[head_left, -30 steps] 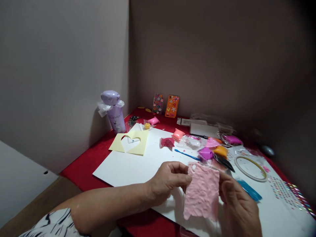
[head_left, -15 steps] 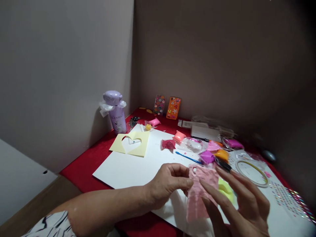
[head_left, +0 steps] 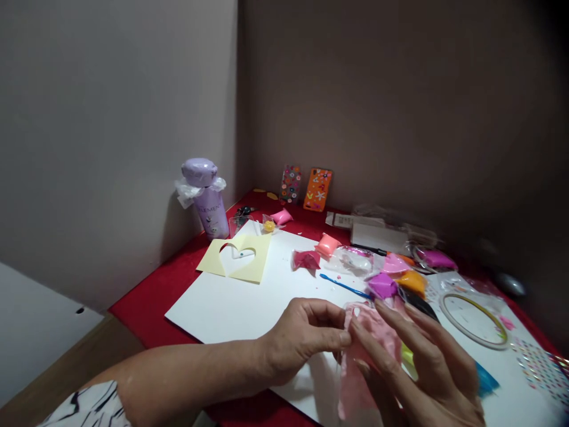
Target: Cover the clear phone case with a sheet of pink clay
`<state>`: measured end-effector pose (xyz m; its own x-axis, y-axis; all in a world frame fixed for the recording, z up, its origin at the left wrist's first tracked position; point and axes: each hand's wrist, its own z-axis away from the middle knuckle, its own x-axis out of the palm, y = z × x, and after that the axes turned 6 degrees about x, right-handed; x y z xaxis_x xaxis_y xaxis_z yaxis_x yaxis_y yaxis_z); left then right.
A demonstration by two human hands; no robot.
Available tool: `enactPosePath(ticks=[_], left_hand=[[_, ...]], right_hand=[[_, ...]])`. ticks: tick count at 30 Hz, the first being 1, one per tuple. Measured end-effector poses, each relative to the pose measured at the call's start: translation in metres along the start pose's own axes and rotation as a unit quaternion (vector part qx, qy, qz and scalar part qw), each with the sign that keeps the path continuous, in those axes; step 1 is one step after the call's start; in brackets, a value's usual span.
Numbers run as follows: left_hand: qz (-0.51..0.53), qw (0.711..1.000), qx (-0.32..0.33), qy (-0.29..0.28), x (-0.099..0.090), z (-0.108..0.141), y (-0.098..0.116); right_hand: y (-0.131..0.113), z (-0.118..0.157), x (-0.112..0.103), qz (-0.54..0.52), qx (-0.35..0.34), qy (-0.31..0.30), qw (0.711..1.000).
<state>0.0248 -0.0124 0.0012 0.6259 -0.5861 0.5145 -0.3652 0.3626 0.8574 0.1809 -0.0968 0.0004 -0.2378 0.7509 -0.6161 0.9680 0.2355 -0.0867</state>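
Observation:
A phone case covered with rough pink clay (head_left: 354,379) is held up above the white board (head_left: 231,314), with a small camera hole near its top left corner. My left hand (head_left: 302,335) pinches its left edge between thumb and fingers. Over the case's right part, my right hand (head_left: 418,362) has its fingers spread, the fingertips at the pink surface near the top. Part of the case is hidden behind my right hand.
A yellow sheet with a heart cutout (head_left: 208,261) lies on the board. Clay packets (head_left: 382,286), a blue tool (head_left: 344,286) and a tape roll (head_left: 473,320) are beyond and right. A purple bottle (head_left: 211,207) and decorated cases (head_left: 317,190) stand behind.
My right hand has moved left and up across the pink case and covers more of it. The view has shifted slightly, and a blue packet shows right of my right hand.

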Motion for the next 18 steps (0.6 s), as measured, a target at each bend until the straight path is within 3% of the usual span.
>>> enactPosePath(ticks=[5,8,18], left_hand=[[-0.004,1.000,-0.002,0.010,-0.0006,-0.0001,0.0019],[0.000,1.000,-0.007,0.004,0.0011,0.0010,0.0032],[0.005,0.999,-0.031,-0.001,0.0017,0.0007,0.0047]], right_hand=[[0.0048,0.0019,0.0001,-0.029,-0.011,0.008,0.999],[0.0032,0.0047,-0.0006,-0.020,0.005,0.035,0.999],[0.0000,0.0075,0.0016,0.014,-0.019,0.042,0.999]])
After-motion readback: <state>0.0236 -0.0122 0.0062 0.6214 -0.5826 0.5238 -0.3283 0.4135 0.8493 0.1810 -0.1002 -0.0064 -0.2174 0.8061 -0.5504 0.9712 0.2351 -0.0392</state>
